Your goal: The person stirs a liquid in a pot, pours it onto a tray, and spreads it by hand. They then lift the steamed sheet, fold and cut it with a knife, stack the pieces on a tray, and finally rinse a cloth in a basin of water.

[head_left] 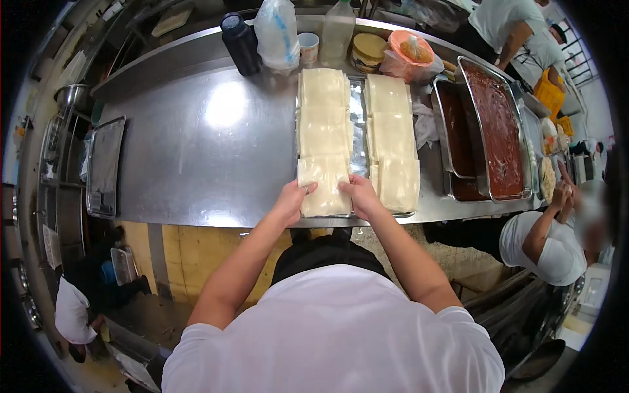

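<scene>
Lying between left grip [291,200] and right grip [363,196]: sheets [325,190].

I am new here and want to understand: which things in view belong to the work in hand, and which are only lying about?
In use:
pale sheets, front pile gripped by left hand and right hand
tray beneath

Apparently lying about:
dark bottle
cup
clear bottle
far-left tray

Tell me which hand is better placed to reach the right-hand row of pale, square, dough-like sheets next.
The right hand, it seems: it touches the right edge of the pale, square stack between both hands, facing the right-hand row. The left hand touches that stack's opposite edge, farther away.
</scene>
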### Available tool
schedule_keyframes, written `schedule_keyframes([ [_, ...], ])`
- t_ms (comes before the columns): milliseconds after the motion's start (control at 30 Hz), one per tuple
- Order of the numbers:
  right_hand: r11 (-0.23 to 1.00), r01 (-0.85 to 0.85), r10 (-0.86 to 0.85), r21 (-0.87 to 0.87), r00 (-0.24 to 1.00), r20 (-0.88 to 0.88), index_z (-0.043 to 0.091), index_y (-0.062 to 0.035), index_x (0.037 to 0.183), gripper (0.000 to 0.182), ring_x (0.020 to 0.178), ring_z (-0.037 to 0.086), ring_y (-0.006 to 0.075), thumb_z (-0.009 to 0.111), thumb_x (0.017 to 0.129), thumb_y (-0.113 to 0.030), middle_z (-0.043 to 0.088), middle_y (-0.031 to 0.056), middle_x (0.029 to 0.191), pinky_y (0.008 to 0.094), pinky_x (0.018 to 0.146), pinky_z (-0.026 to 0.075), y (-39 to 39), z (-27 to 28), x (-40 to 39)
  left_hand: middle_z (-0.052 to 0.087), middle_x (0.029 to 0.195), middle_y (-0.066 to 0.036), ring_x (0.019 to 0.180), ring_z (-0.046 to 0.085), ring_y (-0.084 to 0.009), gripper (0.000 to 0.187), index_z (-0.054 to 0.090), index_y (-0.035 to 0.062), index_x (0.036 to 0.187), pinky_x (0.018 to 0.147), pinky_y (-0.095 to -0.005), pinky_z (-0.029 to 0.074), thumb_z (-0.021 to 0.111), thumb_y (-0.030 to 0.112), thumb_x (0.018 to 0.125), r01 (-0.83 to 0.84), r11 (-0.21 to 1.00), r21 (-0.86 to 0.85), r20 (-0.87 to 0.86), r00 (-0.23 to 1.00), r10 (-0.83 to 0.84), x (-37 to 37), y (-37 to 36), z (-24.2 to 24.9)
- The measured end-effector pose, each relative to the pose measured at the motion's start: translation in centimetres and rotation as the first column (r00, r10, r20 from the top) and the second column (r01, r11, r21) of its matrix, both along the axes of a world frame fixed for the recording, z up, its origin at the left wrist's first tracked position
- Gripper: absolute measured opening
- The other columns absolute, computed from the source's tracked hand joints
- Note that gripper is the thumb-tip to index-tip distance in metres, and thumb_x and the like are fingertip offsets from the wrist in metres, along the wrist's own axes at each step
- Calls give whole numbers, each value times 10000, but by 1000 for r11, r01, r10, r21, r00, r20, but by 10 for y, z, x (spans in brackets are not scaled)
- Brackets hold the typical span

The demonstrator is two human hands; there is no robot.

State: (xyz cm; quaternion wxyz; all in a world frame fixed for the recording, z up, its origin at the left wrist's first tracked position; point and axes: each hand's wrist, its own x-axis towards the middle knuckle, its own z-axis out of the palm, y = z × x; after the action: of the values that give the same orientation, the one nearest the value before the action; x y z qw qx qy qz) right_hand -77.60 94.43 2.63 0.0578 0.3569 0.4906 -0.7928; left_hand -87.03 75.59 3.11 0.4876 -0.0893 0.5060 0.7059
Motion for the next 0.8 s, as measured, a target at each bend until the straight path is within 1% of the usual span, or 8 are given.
schedule_keyframes([
  [33, 1000, -3, 3, -9, 1000, -17, 579, 47, 1210, 256, 913, 699, 235, 607, 966, -25, 692, 158, 1071, 378, 820, 585, -1, 4, 1, 654, 1263, -166, 1097, 679, -283, 348, 547, -47, 1334, 956, -434, 571, 580, 99, 1020, -1, 1000, 6, 24, 1000, 1, -1, -1, 4],
  [133, 999, 6, -5, 53, 1000, -13, 582, 53, 1198, 248, 916, 697, 228, 608, 961, -15, 692, 155, 1069, 381, 817, 584, -5, 17, 1, 666, 1236, -166, 1082, 683, -269, 332, 562, -51, 1314, 932, -419, 574, 580, 106, 1022, 5, 1000, -28, -94, 996, -7, 1, 2, 16],
  [333, 992, -20, 11, 126, 997, 77, 586, 65, 1177, 242, 904, 701, 221, 629, 954, -18, 695, 159, 1064, 365, 788, 584, -1, 2, 3, 678, 1212, -146, 1058, 687, -250, 328, 581, -49, 1299, 900, -395, 578, 605, 110, 1013, 24, 998, -52, -46, 999, -26, -2, 1, 4],
  [433, 998, 18, -20, 63, 1000, 22, 586, 63, 1176, 246, 897, 700, 220, 636, 950, -23, 695, 159, 1053, 354, 774, 582, -1, 3, 2, 684, 1195, -152, 1047, 685, -233, 319, 586, -55, 1285, 889, -376, 572, 614, 98, 1006, 9, 1000, -20, -92, 996, -10, -2, 0, 7],
  [533, 990, -9, 5, 139, 1000, 29, 584, 68, 1171, 254, 890, 701, 220, 646, 939, -16, 698, 157, 1032, 348, 774, 582, -3, 18, 2, 691, 1163, -157, 1015, 685, -216, 311, 591, -63, 1265, 863, -353, 566, 623, 102, 1003, 46, 975, -218, -273, 956, -107, -4, -2, -6],
  [633, 960, 9, -21, 280, 999, 40, 590, 73, 1164, 306, 897, 684, 208, 684, 889, -23, 699, 145, 1029, 350, 793, 565, -6, 6, 8, 710, 1113, -141, 968, 680, -183, 346, 606, -78, 1225, 845, -331, 545, 692, 112, 950, 37, 966, -255, -351, 927, -128, -4, -10, -20],
  [733, 971, 24, -21, 238, 1000, -13, 578, 71, 1173, 340, 896, 682, 204, 699, 871, -27, 694, 141, 1035, 345, 791, 564, -5, -9, 11, 714, 1083, -139, 942, 682, -178, 321, 606, -80, 1198, 831, -330, 547, 693, 104, 949, -21, 969, -245, -339, 938, -65, 0, -12, -24],
  [800, 982, 41, -46, 183, 999, 22, 588, 69, 1161, 333, 882, 683, 202, 706, 864, -23, 696, 138, 1015, 342, 781, 565, -3, -9, 9, 717, 1067, -136, 927, 683, -178, 309, 606, -76, 1186, 821, -326, 548, 692, 108, 953, 16, 968, -250, -268, 960, -85, -6, -11, -18],
])
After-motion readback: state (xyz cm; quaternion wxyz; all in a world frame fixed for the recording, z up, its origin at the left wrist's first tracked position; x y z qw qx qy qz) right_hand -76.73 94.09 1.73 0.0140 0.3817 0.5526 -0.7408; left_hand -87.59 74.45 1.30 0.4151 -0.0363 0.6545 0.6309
